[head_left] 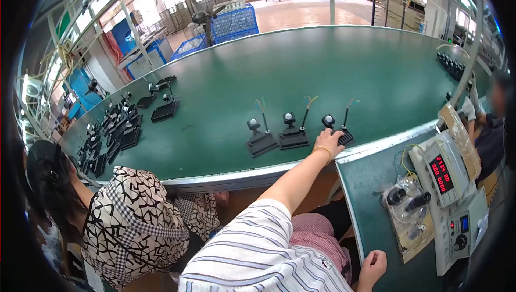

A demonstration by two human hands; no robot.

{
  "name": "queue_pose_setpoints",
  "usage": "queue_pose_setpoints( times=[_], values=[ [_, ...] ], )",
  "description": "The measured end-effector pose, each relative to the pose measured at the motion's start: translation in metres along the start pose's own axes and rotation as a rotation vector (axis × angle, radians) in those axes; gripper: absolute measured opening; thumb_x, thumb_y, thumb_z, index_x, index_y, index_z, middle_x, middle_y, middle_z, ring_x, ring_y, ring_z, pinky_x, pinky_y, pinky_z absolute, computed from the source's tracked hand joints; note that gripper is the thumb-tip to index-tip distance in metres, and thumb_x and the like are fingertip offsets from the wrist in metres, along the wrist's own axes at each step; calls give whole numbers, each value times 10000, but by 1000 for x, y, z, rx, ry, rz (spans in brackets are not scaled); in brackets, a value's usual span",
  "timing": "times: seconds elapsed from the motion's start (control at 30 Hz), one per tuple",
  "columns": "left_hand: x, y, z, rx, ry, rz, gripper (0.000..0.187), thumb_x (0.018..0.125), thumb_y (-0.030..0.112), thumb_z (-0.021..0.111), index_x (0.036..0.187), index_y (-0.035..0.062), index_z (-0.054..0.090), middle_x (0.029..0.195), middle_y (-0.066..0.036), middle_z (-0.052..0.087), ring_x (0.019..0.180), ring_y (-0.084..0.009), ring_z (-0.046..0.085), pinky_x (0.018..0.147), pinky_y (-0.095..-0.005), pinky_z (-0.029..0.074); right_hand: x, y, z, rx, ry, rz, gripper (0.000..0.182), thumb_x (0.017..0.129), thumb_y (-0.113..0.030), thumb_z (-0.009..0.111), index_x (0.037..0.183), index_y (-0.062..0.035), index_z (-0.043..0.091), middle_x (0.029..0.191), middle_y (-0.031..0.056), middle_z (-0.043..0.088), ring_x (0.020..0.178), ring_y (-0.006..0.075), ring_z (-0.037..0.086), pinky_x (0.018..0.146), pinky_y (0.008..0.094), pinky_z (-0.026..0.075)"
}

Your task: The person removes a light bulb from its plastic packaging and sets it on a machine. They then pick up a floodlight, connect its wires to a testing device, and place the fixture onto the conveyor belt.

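My left hand point(329, 142) reaches over the green work surface, its fingers curled around a black floodlight point(347, 137) with a motion sensor and an upright cable. To its left stand two similar lamps, a middle floodlight point(293, 138) and a left floodlight point(262, 144). Each has a white-domed sensor and a cable ending in bare coloured wires. Low at the right, beside the edge of the side table, my right hand point(373, 268) is closed with fingers curled in; I see nothing in it.
On the side table are a meter with red digits point(441, 171), a second instrument point(461, 233) and a board with black sockets point(411, 206). More floodlights point(121, 125) are heaped at left, near a seated co-worker point(134, 222). Another person point(492, 130) is at far right.
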State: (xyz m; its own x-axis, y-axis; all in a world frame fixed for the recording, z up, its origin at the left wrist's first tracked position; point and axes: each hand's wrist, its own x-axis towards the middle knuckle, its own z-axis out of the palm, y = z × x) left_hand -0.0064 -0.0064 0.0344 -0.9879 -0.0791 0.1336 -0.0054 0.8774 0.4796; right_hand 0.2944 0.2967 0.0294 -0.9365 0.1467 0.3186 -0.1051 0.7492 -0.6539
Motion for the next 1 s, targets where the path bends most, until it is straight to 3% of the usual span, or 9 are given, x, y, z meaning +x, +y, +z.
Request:
queue_pose_setpoints(
  times=[0.07, 0.33, 0.63, 0.73, 0.77, 0.87, 1.0],
  values=[
    [0, -3, -4, -32, -5, 25, 504, 768, 324, 720, 1231, 240, 540, 1208, -170, 467, 1155, -356, 453, 991, -430, 388, 4, -20, -12, -91, -76, 14, 175, 904, -173, 553, 920, -5, 600, 852, 180, 594, 770, 351, 573, 697, 421, 463],
    [2, -18, 14, -165, 89, 92, 526, 747, 291, 736, 1227, 204, 539, 1219, -193, 457, 1176, -368, 427, 985, -451, 376, 0, -6, 1, -273, -165, 142, 228, 919, -195, 526, 948, 19, 600, 903, 188, 598, 838, 331, 572, 767, 423, 450],
    [6, -24, 15, -302, 170, 81, 434, 759, 292, 706, 1165, 184, 602, 1174, -192, 499, 1123, -389, 450, 968, -470, 380, 5, -12, 3, -376, -140, -25, 168, 908, -184, 537, 928, -28, 596, 887, 196, 581, 835, 352, 574, 748, 450, 448],
    [7, -28, 6, -310, 116, 108, 421, 762, 285, 706, 1151, 152, 612, 1158, -185, 522, 1095, -365, 480, 967, -437, 398, 7, -5, 13, -292, 21, -153, 94, 810, -61, 567, 750, -20, 507, 680, 111, 457, 591, 270, 477, 544, 387, 373],
    [7, -28, -1, -338, 97, 134, 418, 763, 278, 707, 1146, 139, 615, 1153, -180, 533, 1086, -355, 494, 963, -428, 406, 7, 2, 12, -267, -1, -145, 97, 797, -60, 579, 740, -35, 505, 659, 108, 433, 580, 285, 461, 536, 407, 362],
    [-7, -20, -24, -480, 38, 187, 408, 770, 262, 711, 1137, 108, 618, 1130, -156, 559, 1073, -328, 522, 959, -406, 420, 8, -4, 7, -284, -25, -91, 50, 777, -45, 592, 758, -56, 547, 681, 107, 509, 607, 299, 507, 556, 406, 408],
    [-61, 11, -54, -561, -141, 409, 409, 784, 237, 709, 1155, 95, 611, 1122, -155, 544, 1079, -313, 521, 962, -368, 414, 22, -8, -1, -46, -30, 15, 17, 812, -42, 599, 813, -40, 582, 724, 123, 575, 618, 265, 555, 577, 360, 448]
  ],
)
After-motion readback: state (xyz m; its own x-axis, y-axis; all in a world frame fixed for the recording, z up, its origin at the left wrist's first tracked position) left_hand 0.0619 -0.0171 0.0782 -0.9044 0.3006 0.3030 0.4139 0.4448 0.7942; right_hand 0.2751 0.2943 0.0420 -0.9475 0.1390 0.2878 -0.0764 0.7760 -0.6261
